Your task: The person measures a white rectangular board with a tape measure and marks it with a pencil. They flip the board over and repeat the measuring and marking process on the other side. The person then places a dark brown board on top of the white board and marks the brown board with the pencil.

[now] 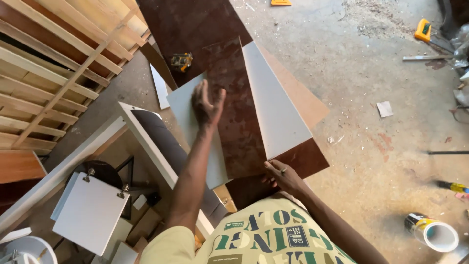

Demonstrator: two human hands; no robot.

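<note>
Left hand (207,103) is flat and open, fingers spread, palm pressing down on the stacked panels where the grey-white board (195,122) meets the dark brown board (234,112). It grips nothing. Right hand (283,177) is at the near edge of the dark brown board, fingers curled over that edge and pinching it close to the person's chest.

The boards lie in a loose fanned pile in front of the person, above the concrete floor (371,88): one dark brown board on top, one grey-white board under the left hand, one white tapered panel (273,107) to the right of the brown one, and one tan board (303,100) beneath that. What holds the pile up cannot be seen.

One yellow tape measure (181,61) sits on a larger dark sheet (190,24) beyond the pile. One open tin can (432,232) lies on its side on the floor at lower right; its contents cannot be told. One white cabinet door with two hinges (90,210) lies at lower left.
</note>
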